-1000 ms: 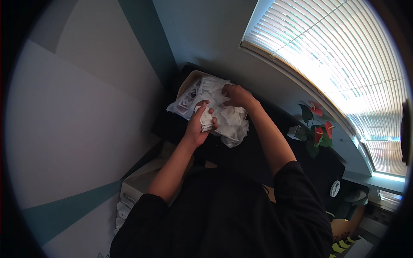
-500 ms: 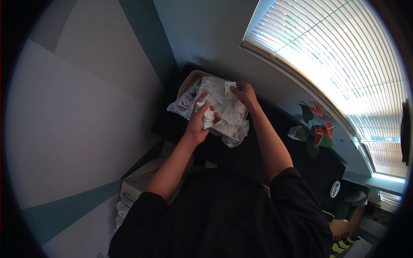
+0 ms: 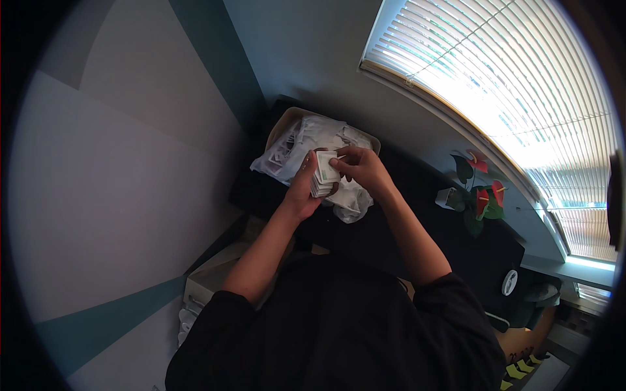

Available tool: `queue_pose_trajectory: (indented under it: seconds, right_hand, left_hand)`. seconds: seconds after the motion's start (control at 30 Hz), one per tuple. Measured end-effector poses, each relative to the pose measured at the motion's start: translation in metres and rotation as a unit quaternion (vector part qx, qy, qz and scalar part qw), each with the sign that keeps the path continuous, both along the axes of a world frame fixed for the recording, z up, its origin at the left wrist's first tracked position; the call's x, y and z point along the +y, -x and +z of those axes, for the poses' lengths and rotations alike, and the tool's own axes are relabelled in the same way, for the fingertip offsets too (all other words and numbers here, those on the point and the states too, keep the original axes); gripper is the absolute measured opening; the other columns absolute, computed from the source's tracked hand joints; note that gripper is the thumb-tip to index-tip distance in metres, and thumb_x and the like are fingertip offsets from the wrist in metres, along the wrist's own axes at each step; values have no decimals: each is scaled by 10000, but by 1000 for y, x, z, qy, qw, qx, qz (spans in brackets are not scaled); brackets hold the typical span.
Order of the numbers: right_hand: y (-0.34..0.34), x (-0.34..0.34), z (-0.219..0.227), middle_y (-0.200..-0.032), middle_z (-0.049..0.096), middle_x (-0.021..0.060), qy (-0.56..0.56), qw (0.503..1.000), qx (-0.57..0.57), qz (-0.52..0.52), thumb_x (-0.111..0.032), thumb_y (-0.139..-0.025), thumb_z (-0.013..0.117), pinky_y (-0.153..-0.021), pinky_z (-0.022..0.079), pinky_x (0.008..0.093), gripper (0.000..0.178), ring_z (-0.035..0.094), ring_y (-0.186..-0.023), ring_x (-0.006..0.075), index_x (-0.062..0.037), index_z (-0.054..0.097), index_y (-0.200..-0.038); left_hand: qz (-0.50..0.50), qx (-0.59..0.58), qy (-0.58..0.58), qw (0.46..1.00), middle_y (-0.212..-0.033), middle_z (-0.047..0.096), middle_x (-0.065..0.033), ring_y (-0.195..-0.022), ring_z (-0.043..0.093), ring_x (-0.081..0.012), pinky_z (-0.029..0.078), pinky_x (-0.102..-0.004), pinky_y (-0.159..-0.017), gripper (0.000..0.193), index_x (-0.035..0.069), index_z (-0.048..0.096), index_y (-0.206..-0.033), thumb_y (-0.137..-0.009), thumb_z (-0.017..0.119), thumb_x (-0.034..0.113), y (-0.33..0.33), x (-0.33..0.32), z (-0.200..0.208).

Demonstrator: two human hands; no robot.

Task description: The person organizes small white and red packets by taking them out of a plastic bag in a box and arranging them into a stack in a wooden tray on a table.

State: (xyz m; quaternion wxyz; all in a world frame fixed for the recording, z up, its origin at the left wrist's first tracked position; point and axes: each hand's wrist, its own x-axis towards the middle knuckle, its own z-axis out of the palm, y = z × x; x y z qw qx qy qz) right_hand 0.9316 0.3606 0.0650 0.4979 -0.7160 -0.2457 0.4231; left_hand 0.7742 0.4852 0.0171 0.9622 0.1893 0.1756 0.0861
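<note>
My left hand (image 3: 302,191) is wrapped round a thick stack of small white cards (image 3: 319,187), held a little above a clear plastic bag. On top of that stack lies one white card (image 3: 328,171) with a greenish patch. The fingers and thumb of my right hand (image 3: 366,172) pinch its right edge. Beneath both hands the clear plastic bag (image 3: 313,128) spreads inside a beige bin (image 3: 279,125), and many white pieces show in it. Part of the bag hangs over the near side. My hands hide the middle of the bag.
The bin stands on a black table (image 3: 430,228) pushed against the wall. A potted plant (image 3: 447,198) with red flowers is on the right, below a window with blinds (image 3: 469,72). Farther right lies a round white object (image 3: 510,283). A pale cabinet (image 3: 208,277) stands at lower left.
My right hand has come back from the far side of the bag, moving left and nearer. Its card now lies at the top of the stack in my left hand.
</note>
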Motion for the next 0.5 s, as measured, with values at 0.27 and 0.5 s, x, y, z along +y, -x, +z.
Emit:
queue_pose_trajectory:
  seconds: [0.27,0.5]
  right_hand:
    - [11,-4,-14,-1010,842,136,1,991,-125,49,-243,-971,854,-800,617,368,349,791,-849,205,-32,830,-1248]
    - [-52,29,-65,-1015,830,149,-55,934,-354,1,-169,-953,810,-854,623,420,245,803,-917,318,-19,824,-1146]
  left_hand:
    - [1,55,-94,994,-1402,652,-108,-1261,684,-250,590,-445,-1024,438,157,525,-1495,-1094,687,224,5,-7,-5]
    - [41,91,28,995,-1333,684,-137,-1122,724,-294,630,-455,-983,424,138,575,-1437,-1019,619,84,10,-1,-16]
